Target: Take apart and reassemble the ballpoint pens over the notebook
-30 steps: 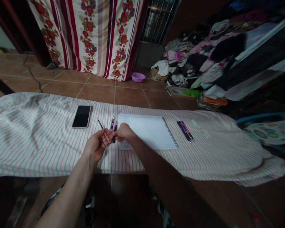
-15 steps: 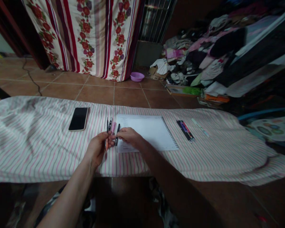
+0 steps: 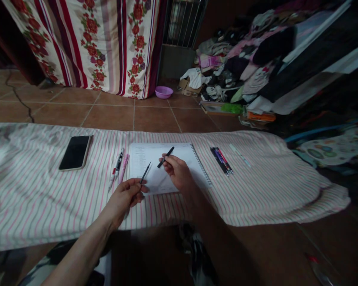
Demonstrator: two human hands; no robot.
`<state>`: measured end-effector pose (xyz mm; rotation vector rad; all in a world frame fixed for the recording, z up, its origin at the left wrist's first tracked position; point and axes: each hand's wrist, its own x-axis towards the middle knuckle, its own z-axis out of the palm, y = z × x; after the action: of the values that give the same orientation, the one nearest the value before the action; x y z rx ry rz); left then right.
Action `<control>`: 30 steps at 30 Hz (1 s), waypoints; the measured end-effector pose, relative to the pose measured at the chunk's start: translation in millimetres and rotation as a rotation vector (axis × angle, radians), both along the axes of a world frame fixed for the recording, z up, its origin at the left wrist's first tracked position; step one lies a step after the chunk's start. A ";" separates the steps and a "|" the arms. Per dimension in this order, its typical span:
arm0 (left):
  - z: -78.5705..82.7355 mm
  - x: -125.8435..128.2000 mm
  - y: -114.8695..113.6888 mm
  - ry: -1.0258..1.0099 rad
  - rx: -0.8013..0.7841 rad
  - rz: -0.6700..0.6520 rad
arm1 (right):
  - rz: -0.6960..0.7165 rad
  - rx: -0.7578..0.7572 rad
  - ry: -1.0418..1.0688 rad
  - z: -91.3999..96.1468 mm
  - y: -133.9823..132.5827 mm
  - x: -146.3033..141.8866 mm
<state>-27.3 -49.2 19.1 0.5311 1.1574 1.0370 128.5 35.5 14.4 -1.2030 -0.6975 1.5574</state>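
My right hand (image 3: pixel 177 172) hovers over a white spiral notebook (image 3: pixel 155 153) and pinches a black pen (image 3: pixel 166 157), its tip pointing up and right. My left hand (image 3: pixel 124 195) is closed on a thin dark pen (image 3: pixel 144 173) at the notebook's lower left corner. Two more pens (image 3: pixel 119 169), one white and one pink, lie on the striped cloth (image 3: pixel 32 190) just left of the notebook.
A black phone (image 3: pixel 75 152) lies on the cloth at the left. Several pens (image 3: pixel 221 160) and a pale pen (image 3: pixel 240 155) lie right of the notebook. Beyond are a tiled floor, a floral bedsheet (image 3: pixel 101 43), a purple bowl (image 3: pixel 163 92) and a clothes pile (image 3: pixel 241 67).
My hands have drawn apart, each holding one pen. The right one rose over the notebook with the black pen. Two pens now lie on the cloth. The view shifted right.
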 end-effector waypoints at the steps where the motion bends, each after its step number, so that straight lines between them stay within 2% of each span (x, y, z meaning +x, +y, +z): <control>1: -1.1 2.1 0.2 0.015 0.001 -0.007 | -0.013 -0.004 0.028 -0.8 0.2 2.3; 10: -8.7 17.9 5.8 0.175 0.093 -0.122 | -0.134 -0.030 0.180 -10.1 4.7 16.5; 17: -8.3 26.0 10.1 0.306 0.118 -0.175 | -0.092 -0.017 0.156 -10.8 5.7 20.3; 30: -10.8 25.7 11.6 0.316 0.130 -0.175 | 0.010 0.020 0.077 -14.0 0.7 16.4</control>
<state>-1.7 -37.6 8.4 0.9076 1.2980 0.9010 145.0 36.2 0.4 -1.1203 -0.6690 1.5930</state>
